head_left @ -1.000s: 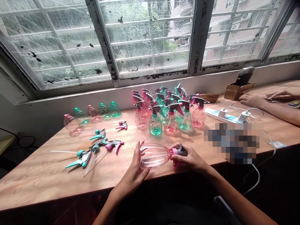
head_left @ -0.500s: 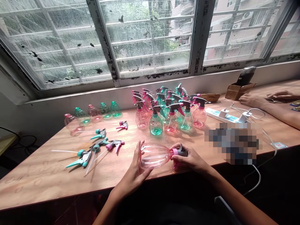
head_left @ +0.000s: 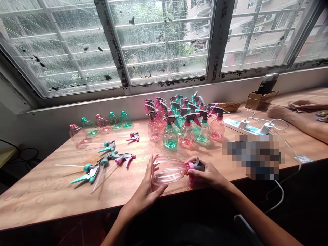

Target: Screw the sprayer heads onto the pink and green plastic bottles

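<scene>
A clear pink spray bottle lies on its side just above the front edge of the wooden table. My left hand cups its round base, fingers wrapped around it. My right hand is closed on the grey and pink trigger head at the bottle's neck. Loose trigger heads with dip tubes lie to the left of the bottle.
A cluster of capped pink and green spray bottles stands behind my hands. Several uncapped bottles sit at the back left. A power strip with cables and a small box are at right, beside another person's arms.
My hands and the bottle have barely moved. The other person's hands at far right have shifted slightly.
</scene>
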Demonstrator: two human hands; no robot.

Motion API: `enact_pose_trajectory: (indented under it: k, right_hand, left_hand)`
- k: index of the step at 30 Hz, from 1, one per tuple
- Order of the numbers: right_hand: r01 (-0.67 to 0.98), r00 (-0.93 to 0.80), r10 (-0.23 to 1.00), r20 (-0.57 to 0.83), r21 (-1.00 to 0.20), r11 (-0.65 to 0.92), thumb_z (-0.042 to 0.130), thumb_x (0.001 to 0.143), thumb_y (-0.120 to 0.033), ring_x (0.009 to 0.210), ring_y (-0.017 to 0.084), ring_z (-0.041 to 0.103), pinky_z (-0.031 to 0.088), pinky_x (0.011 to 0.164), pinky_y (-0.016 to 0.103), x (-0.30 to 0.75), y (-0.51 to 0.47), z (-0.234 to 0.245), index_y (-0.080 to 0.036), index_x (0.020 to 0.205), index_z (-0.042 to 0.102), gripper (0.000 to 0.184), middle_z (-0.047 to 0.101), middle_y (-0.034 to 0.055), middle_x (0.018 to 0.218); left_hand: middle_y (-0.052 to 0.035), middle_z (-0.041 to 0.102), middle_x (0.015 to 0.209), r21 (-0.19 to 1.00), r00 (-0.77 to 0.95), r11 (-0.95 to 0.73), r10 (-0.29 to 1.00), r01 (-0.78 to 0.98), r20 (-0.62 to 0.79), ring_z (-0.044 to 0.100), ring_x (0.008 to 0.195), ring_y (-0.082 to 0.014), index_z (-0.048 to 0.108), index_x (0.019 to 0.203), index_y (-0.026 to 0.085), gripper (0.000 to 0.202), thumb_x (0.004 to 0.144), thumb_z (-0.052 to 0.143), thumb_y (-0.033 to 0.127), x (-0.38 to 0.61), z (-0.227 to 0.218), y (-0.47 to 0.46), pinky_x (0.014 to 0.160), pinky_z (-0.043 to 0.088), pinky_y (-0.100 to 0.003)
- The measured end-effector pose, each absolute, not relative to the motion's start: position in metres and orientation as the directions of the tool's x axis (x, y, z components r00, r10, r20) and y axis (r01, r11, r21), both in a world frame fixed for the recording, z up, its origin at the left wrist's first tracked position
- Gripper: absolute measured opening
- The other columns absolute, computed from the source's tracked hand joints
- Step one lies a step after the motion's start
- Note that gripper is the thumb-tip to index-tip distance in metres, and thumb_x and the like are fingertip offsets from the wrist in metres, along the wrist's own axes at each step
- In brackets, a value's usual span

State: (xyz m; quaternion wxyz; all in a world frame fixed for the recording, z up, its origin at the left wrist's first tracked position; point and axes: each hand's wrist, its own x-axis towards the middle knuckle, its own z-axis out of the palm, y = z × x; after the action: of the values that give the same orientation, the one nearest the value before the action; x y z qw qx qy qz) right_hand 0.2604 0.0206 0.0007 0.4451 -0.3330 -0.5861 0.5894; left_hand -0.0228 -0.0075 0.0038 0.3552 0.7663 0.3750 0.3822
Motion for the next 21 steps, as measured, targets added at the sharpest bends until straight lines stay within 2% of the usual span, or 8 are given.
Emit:
enact_pose_trajectory:
  k: [3, 7, 12, 17, 21]
  right_hand:
    - [-0.131, -0.388, 0.913, 0.123, -0.988, 0.077, 0.086, 0.081, -0.043, 0.065, 0.019, 0.072, 0.061, 0.062, 0.031, 0.2604, 0.0205, -0.0007, -0.017, 0.102, 0.062, 0.04, 0.073, 0.0015, 0.075]
    - [-0.129, -0.389, 0.912, 0.125, -0.988, 0.081, 0.085, 0.081, -0.043, 0.064, 0.019, 0.072, 0.062, 0.062, 0.032, 0.2603, 0.0205, -0.0018, -0.017, 0.102, 0.063, 0.04, 0.073, 0.0013, 0.075]
    - [-0.113, -0.382, 0.913, 0.146, -0.987, 0.111, 0.084, 0.082, -0.043, 0.064, 0.02, 0.072, 0.061, 0.062, 0.032, 0.2601, 0.0206, 0.0, -0.018, 0.101, 0.062, 0.039, 0.073, 0.0015, 0.075]
    - [-0.098, -0.366, 0.916, 0.16, -0.986, 0.134, 0.084, 0.083, -0.043, 0.065, 0.02, 0.072, 0.059, 0.064, 0.031, 0.2604, 0.0201, 0.003, -0.018, 0.101, 0.063, 0.037, 0.074, 0.0013, 0.075]
    - [-0.096, -0.371, 0.915, 0.157, -0.987, 0.13, 0.083, 0.083, -0.043, 0.065, 0.02, 0.072, 0.059, 0.064, 0.031, 0.2606, 0.0205, 0.0029, -0.019, 0.102, 0.061, 0.038, 0.074, 0.0008, 0.074]
  left_hand:
    - [-0.0084, 0.009, 0.174, 0.836, 0.416, -0.472, 0.844, 0.279, 0.338, 0.025, 0.155, -0.035, -0.007, 0.162, 0.045, 0.089, 0.102, 0.058, 0.034, -0.0238, 0.003, -0.0059, 0.124, 0.026, -0.059]
    - [-0.008, 0.014, 0.173, 0.856, 0.415, -0.449, 0.851, 0.256, 0.322, 0.031, 0.154, -0.0329, -0.005, 0.162, 0.046, 0.084, 0.104, 0.054, 0.033, -0.0245, 0.0031, -0.0057, 0.126, 0.023, -0.058]
    - [-0.0072, 0.018, 0.172, 0.865, 0.416, -0.442, 0.851, 0.237, 0.321, 0.03, 0.154, -0.0312, -0.004, 0.162, 0.045, 0.082, 0.104, 0.053, 0.034, -0.0231, 0.0059, -0.0083, 0.127, 0.021, -0.058]
    - [-0.0083, 0.016, 0.171, 0.896, 0.426, -0.375, 0.869, 0.236, 0.252, 0.035, 0.151, -0.0314, -0.012, 0.159, 0.049, 0.099, 0.099, 0.064, 0.033, -0.0187, 0.012, -0.0144, 0.123, 0.031, -0.058]
    - [-0.0099, 0.015, 0.171, 0.903, 0.418, -0.354, 0.878, 0.244, 0.232, 0.037, 0.15, -0.0327, -0.013, 0.159, 0.048, 0.099, 0.099, 0.064, 0.032, -0.0194, 0.0097, -0.0137, 0.12, 0.035, -0.057]
